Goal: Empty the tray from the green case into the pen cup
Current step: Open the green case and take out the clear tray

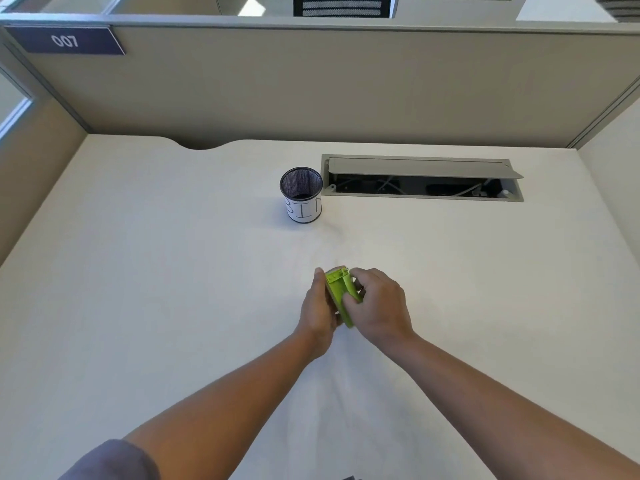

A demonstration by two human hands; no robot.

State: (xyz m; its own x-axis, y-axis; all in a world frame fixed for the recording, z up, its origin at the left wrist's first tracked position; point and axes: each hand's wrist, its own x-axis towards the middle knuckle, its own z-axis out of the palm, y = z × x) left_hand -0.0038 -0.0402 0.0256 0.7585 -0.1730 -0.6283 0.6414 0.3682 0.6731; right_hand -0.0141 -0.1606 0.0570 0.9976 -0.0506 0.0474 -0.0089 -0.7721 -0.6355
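Both arms reach forward over the white table. The left hand and right hand each close their grip on the small lime-green plastic case. The black mesh pen cup stands at 12 o'clock, well apart.

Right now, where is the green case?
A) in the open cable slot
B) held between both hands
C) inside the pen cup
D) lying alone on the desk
B: the green case sits between the left hand and the right hand, both gripping it above the desk, well short of the pen cup.
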